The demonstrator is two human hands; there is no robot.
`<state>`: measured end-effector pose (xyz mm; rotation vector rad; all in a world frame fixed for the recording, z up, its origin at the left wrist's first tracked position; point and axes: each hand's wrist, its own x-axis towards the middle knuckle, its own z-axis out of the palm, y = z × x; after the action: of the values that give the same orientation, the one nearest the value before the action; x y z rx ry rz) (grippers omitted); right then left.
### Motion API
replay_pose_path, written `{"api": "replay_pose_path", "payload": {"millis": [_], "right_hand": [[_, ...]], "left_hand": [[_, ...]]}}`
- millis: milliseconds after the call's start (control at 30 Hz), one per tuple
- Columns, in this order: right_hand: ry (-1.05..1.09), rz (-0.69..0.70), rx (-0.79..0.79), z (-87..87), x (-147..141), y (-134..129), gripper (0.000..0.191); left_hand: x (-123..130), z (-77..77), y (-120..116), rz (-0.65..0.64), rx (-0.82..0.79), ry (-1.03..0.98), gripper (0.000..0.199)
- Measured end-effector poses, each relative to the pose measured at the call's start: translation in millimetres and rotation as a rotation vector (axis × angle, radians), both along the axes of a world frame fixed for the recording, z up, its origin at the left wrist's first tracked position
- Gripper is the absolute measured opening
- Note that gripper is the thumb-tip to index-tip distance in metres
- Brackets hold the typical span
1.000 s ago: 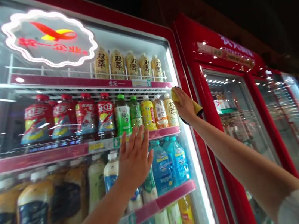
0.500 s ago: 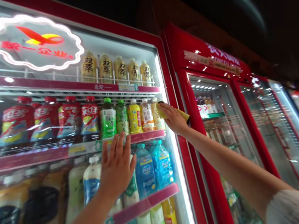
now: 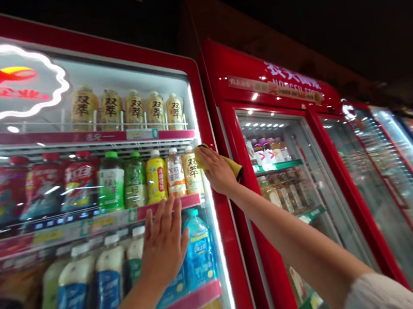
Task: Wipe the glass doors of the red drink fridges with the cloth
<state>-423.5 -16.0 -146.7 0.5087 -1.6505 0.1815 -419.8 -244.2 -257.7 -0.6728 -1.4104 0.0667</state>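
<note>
My left hand (image 3: 166,244) lies with its fingers spread at the glass door of a lit drinks fridge, in front of the lower shelf edge. Nothing is in it. Higher and to the right, my right hand (image 3: 217,171) presses a yellow cloth with a dark edge (image 3: 234,167) against the door's right side, where the glass meets the red frame (image 3: 222,214). Behind the glass, a pale yellow bottle (image 3: 192,172) stands just left of the cloth. A blue bottle (image 3: 199,249) shows to the right of my left hand.
Bottles fill several shelves, among them red-capped ones (image 3: 77,182). A glowing sign (image 3: 2,79) is at the door's upper left. A second red fridge (image 3: 232,134) stands close on the right, with more glass-door fridges (image 3: 403,160) beyond it.
The view has swung right, so the fridge sits further left and more of the second fridge shows. My right hand stays on the door's right edge with the cloth; my left hand remains spread.
</note>
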Motion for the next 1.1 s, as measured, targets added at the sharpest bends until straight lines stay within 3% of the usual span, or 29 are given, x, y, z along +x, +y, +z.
{"api": "replay_pose_path", "payload": {"millis": [67,167,267,467,567,667,800,900,1000,1100], "right_hand": [[0.001,0.018,-0.009,-4.8,-1.7,-0.2,0.067],[-0.027,0.074,0.140,-39.3,3.5,7.9,0.065],[-0.136,0.125,0.273,-67.9,23.8,35.3,0.067],[-0.086,0.008,0.033,-60.0,83.4,107.3,0.074],[-0.125,-0.045,0.100,-78.5,95.0,133.5,0.070],[-0.185,-0.055,0.145,-130.8,90.7,155.2,0.066],[-0.190,-0.018,0.114,-223.1,73.5,175.3,0.065],[-0.175,0.004,0.082,-283.7,63.3,176.3,0.062],[-0.145,-0.018,0.044,-324.9,58.4,167.8,0.058],[-0.141,-0.070,0.004,-347.0,56.1,158.6,0.054]], "left_hand": [[-0.3,-4.9,7.8,0.020,-0.009,-0.008,0.079],[0.4,-14.7,15.0,0.027,-0.015,-0.047,0.078],[0.0,-22.9,22.8,0.042,-0.026,-0.062,0.077],[1.2,-38.7,65.7,0.029,-0.118,-0.108,0.070],[11.5,-58.6,99.3,0.024,-0.152,-0.232,0.063],[25.0,-93.6,130.8,0.023,-0.151,-0.366,0.063],[35.9,-156.7,158.5,-0.061,-0.161,-0.585,0.068],[36.8,-198.0,172.2,-0.154,-0.095,-0.769,0.069],[32.8,-220.8,186.2,-0.258,0.085,-0.910,0.063],[26.4,-224.8,201.6,-0.318,0.285,-0.967,0.058]]}}
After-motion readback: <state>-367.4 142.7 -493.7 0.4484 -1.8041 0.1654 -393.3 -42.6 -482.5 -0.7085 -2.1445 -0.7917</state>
